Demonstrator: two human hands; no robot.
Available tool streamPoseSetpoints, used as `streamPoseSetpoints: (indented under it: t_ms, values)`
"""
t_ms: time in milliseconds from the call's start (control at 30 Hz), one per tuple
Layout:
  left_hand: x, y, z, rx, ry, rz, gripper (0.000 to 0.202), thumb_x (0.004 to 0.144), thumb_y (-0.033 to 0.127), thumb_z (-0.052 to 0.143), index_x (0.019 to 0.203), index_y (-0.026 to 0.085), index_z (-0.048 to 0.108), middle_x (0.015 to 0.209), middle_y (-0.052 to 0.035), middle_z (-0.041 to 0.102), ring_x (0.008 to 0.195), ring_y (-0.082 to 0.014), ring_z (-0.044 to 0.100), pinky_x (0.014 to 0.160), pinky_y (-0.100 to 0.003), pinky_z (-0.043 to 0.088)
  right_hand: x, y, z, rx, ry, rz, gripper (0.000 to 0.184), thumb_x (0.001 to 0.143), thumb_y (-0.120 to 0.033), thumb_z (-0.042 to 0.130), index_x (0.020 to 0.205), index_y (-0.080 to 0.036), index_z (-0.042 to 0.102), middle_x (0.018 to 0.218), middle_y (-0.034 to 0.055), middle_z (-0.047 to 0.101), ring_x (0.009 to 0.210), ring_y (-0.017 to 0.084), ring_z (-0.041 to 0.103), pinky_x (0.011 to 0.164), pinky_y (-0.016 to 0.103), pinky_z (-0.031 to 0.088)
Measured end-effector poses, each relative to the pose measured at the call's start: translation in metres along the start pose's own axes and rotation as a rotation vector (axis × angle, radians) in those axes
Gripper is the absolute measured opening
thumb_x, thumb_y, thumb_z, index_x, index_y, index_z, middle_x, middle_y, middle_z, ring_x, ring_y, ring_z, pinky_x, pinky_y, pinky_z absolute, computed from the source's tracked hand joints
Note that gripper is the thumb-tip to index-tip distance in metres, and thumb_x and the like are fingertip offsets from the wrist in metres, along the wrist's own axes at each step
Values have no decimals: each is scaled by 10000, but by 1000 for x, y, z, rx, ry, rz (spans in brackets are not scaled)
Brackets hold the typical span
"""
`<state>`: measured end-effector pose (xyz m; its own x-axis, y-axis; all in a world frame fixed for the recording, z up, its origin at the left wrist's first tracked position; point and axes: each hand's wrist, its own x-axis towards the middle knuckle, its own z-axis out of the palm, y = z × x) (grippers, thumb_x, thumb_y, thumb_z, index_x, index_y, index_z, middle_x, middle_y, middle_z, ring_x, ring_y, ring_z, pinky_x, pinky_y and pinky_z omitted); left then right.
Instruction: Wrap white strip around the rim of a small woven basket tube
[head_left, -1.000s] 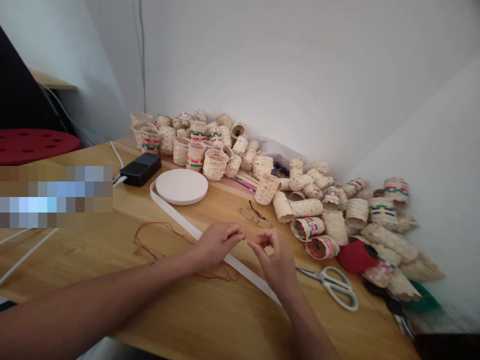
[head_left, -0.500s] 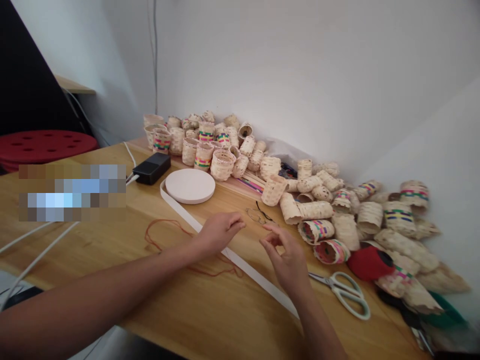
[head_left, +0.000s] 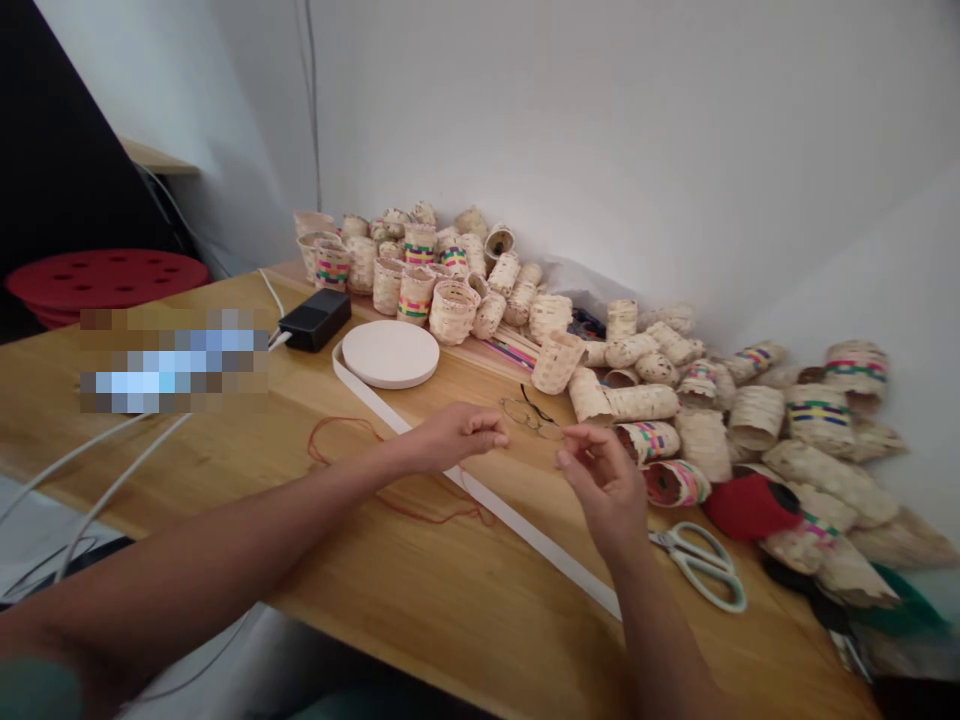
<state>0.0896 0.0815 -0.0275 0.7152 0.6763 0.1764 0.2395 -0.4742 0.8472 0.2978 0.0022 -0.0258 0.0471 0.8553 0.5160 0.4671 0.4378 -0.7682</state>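
Observation:
My left hand (head_left: 461,436) is raised above the table, its thumb and fingers pinched together. What sits in that pinch, if anything, is too small to make out. Facing it from the right, my right hand (head_left: 604,485) has thumb and forefinger curled close at the tips, and anything between them is likewise too fine to see. Loose red thread (head_left: 435,518) lies in loops beneath and beside my left hand. Under both arms runs a white flat strap (head_left: 525,530), coming off a wound white roll (head_left: 390,352). Wire-framed eyeglasses (head_left: 529,412) lie just behind my hands.
Many small woven baskets (head_left: 454,312) are heaped along the wall. White-handled scissors (head_left: 705,565) lie right of my right arm, near a red object (head_left: 752,506). A black box (head_left: 315,320) with white cables stands at left. Beyond the table is a red stool (head_left: 109,280).
The view has shifted slightly. My right hand has moved a little to the right in the picture, its thumb and forefinger still close. My left hand keeps its pinch.

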Motion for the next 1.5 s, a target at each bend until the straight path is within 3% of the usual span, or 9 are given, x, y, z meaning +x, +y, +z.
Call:
streamPoseSetpoints:
  t_ms: [100, 300, 400, 567, 700, 867, 1100, 1267, 1500]
  values:
    - [-1, 1, -9, -109, -130, 64, 271, 907, 341, 454, 859, 148, 637, 860, -30, 677, 807, -133, 591, 751, -224, 419, 5, 6, -19, 18, 134, -20, 139, 826, -279, 607, 941, -210, 644, 822, 11, 600, 695, 147, 581, 638, 276, 477]
    - [4, -11, -19, 10, 166, 11, 300, 899, 341, 458, 1034, 160, 656, 958, -23, 688, 906, -152, 596, 799, -227, 420, 10, 18, -51, 13, 472, -32, 163, 811, -303, 608, 918, -192, 663, 695, 6, 609, 574, 148, 568, 471, 232, 385]
    - [6, -18, -16, 94, 210, -39, 288, 884, 322, 473, 1037, 175, 667, 889, -5, 688, 815, -142, 592, 714, -213, 411, 14, 25, -62, -347, 558, -38, 219, 855, -312, 531, 973, -192, 670, 688, 25, 618, 587, 172, 565, 547, 292, 436]
    - [1, -13, -20, 203, -28, 16, 207, 847, 302, 551, 924, 181, 701, 811, 3, 689, 710, -123, 576, 619, -192, 367, 21, 34, -61, -896, 329, -207, 297, 878, -337, 493, 1033, -155, 669, 1051, 143, 646, 1019, 292, 561, 919, 474, 406]
    - [-4, -3, -30, 188, -213, 25, 165, 809, 282, 610, 857, 162, 713, 725, -2, 671, 626, -109, 549, 563, -187, 342, 14, 28, -32, -616, -182, -233, 212, 894, -327, 549, 1026, -206, 664, 1048, 96, 655, 1011, 250, 574, 917, 437, 433]
    - [-3, -4, -30, 187, -214, -10, 163, 812, 264, 601, 874, 164, 713, 773, -8, 691, 669, -118, 572, 592, -190, 358, -1, 11, 6, -405, -728, -139, 158, 822, -244, 681, 979, -243, 661, 1016, 27, 659, 977, 203, 587, 851, 351, 461]
    - [0, -10, -3, -7, -102, -56, 296, 860, 304, 559, 1108, 171, 649, 927, -26, 704, 798, -142, 609, 696, -212, 425, -1, 4, 7, -311, -668, -32, 135, 934, -196, 488, 848, -201, 591, 867, 15, 645, 808, 157, 581, 727, 277, 430]
    - [-2, -10, 9, -227, -227, -73, 375, 907, 324, 505, 1245, 173, 566, 1061, -65, 686, 968, -170, 608, 848, -264, 447, 2, 2, 0, -291, -554, -21, 172, 937, -228, 465, 848, -213, 612, 800, -6, 659, 717, 140, 590, 652, 243, 407]
    - [-2, -12, 11, -439, -250, -205, 428, 905, 371, 498, 1287, 177, 515, 1052, -85, 641, 875, -149, 622, 778, -276, 501, 2, 3, -1, -373, -425, 10, 210, 945, -284, 444, 823, -209, 598, 628, -28, 590, 578, 129, 535, 569, 239, 374]
